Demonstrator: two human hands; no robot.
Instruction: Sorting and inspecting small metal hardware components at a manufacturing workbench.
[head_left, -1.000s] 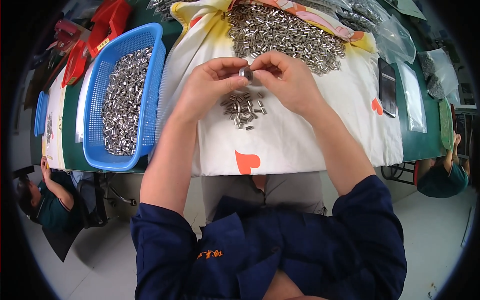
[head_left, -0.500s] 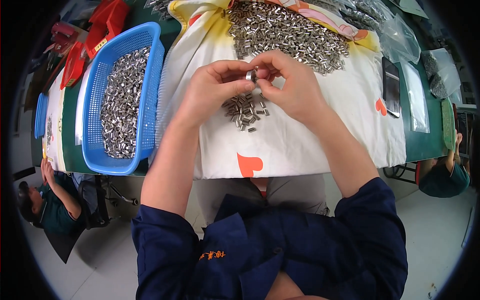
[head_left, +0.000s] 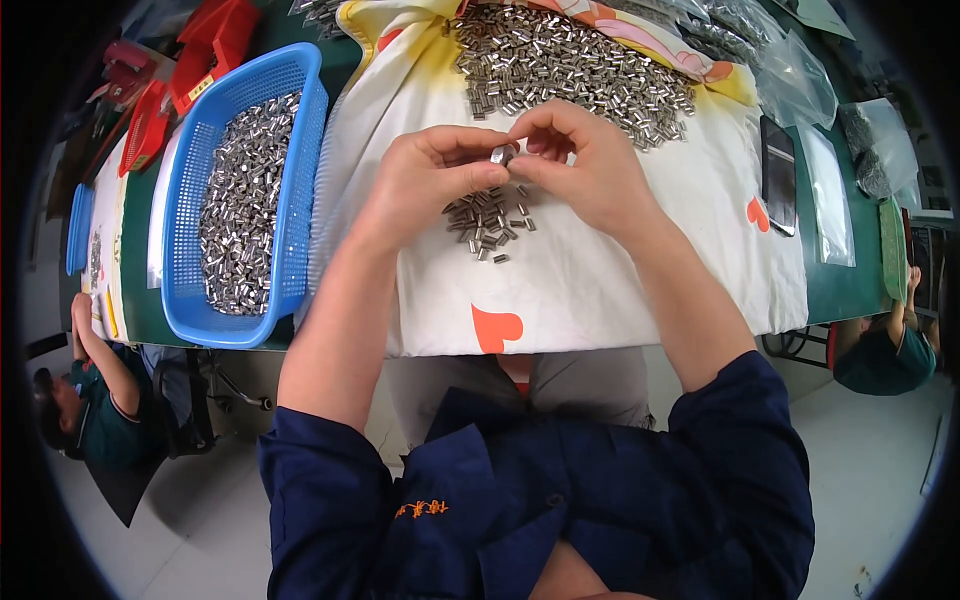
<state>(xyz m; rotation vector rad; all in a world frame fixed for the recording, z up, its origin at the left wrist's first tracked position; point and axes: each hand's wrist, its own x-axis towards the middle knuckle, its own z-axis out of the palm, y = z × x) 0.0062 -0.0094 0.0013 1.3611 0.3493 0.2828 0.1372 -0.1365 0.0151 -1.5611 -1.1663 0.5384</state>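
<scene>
Between the fingertips of both hands sits a small shiny metal cylinder [head_left: 502, 155], held above the white cloth. My left hand [head_left: 420, 185] pinches it with thumb and forefinger. From the other side my right hand [head_left: 595, 175] has its thumb and forefinger closed at the cylinder's right end; its other fingers are curled and partly hidden. Just below the hands lies a small heap of loose metal cylinders [head_left: 485, 220]. Beyond them spreads a large pile of similar cylinders [head_left: 570, 75] on the cloth.
A blue perforated basket [head_left: 309, 180] of cylinders stands on the left, with red bins [head_left: 205, 50] behind it. To the right are a phone [head_left: 779, 175], a clear plastic bag [head_left: 830, 195] and filled bags [head_left: 880, 150]. Other people sit at the far left and far right.
My right thumb and forefinger have shifted slightly on the cylinder, which is turned a little. The person at the left has drawn their hands back.
</scene>
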